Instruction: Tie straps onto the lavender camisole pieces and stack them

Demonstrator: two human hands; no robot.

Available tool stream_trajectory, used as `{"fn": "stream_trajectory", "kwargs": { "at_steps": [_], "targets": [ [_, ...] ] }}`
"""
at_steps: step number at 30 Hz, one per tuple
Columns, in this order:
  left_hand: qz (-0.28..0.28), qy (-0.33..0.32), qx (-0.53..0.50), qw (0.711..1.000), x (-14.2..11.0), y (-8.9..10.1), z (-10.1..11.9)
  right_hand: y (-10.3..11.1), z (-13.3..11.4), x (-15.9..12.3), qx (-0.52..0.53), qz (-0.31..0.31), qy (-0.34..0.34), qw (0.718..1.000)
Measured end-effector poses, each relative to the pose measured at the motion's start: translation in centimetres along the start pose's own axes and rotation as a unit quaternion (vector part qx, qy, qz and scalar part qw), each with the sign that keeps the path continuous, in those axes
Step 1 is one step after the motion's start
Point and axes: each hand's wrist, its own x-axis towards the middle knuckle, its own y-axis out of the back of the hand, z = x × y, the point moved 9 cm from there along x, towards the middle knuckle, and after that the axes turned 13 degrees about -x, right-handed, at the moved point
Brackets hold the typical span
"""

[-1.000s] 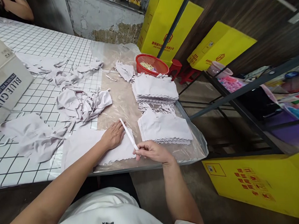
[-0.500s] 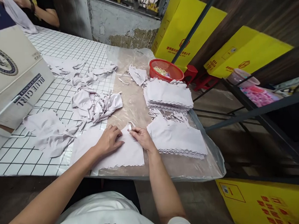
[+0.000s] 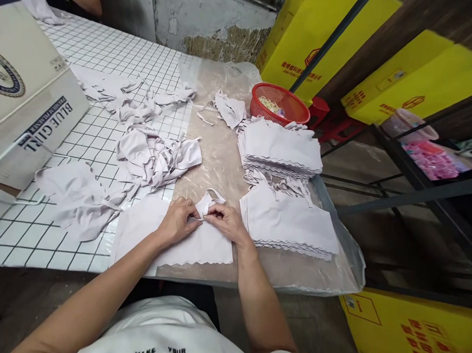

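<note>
A pale grey garment [image 3: 171, 239] with a scalloped hem lies flat at the table's near edge. Its thin strap [image 3: 210, 198] is folded over near the top corner. My left hand [image 3: 178, 222] rests on the garment, fingertips pinching the strap. My right hand [image 3: 226, 222] meets it from the right, pinching the same strap; both hands are closed on it. Just right of my hands lies a neat stack of the same garments [image 3: 289, 224], with a second stack [image 3: 278, 150] behind it.
Loose crumpled garments [image 3: 155, 157] are strewn over the checked tablecloth [image 3: 19, 237]. A "BLUE GIRL" carton [image 3: 14, 89] stands at left, a red basket [image 3: 279, 102] at the table's far right corner. Yellow boxes [image 3: 420, 319] and a dark metal rack [image 3: 421, 192] stand right. Clear plastic sheet [image 3: 219, 161] covers the table's right part.
The strap was stretched out between my hands; my right hand has brought its end in, and both hands now pinch the folded strap together on the garment. The camera shifted left.
</note>
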Motion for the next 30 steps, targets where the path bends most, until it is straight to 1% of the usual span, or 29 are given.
{"fn": "stream_trajectory", "kwargs": {
  "at_steps": [5,11,16,19,22,26,30],
  "targets": [
    [0.003,0.0,-0.01,1.0,0.0,-0.1,-0.3,0.3,0.0,-0.1,-0.024,0.011,0.008,1.0],
    [0.004,-0.001,-0.012,1.0,0.1,0.0,-0.3,0.3,-0.3,-0.2,-0.04,0.005,0.029,0.999],
    [0.006,-0.001,-0.009,1.0,0.1,0.0,-0.3,0.5,-0.5,-0.2,-0.058,0.022,0.047,0.997],
    [0.005,-0.003,-0.009,1.0,0.1,0.0,-0.3,0.5,-0.6,-0.2,-0.067,0.019,0.055,0.996],
    [0.003,-0.003,-0.006,1.0,0.1,0.0,-0.3,0.4,-0.8,-0.2,-0.072,0.015,0.07,0.995],
    [0.002,0.001,-0.004,1.0,0.2,0.0,-0.3,0.6,-1.0,-0.2,-0.074,0.03,0.079,0.994],
    [-0.001,0.006,-0.007,1.0,0.2,-0.1,-0.3,0.5,-1.3,-0.3,-0.066,0.029,0.104,0.992]
  ]
}}
